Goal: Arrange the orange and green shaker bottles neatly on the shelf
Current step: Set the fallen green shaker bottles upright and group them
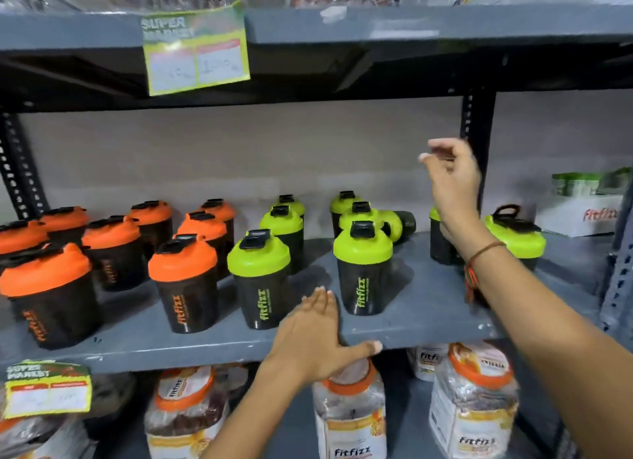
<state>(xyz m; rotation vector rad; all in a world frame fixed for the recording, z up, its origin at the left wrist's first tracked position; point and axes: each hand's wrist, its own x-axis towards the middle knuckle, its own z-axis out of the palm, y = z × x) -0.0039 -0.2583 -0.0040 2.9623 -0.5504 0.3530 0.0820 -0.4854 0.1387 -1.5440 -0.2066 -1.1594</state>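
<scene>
Several orange-lidded black shaker bottles (183, 280) stand grouped on the left of the grey shelf (428, 308). Several green-lidded ones (260, 280) stand in the middle and right; one green bottle (399, 222) lies on its side at the back. My left hand (317, 338) rests flat and open on the shelf's front edge, between two green bottles (364, 267). My right hand (452, 181) hangs raised above the right-hand green bottles (517, 239), fingers loosely curled, holding nothing. Its forearm hides part of one green bottle (436, 236).
An upper shelf (411, 23) with a price tag (197, 51) hangs close overhead. A black perforated upright (474, 116) stands behind my right hand. White Fitfizz boxes (582, 212) sit far right. Clear jars with orange rims (349, 421) fill the lower shelf.
</scene>
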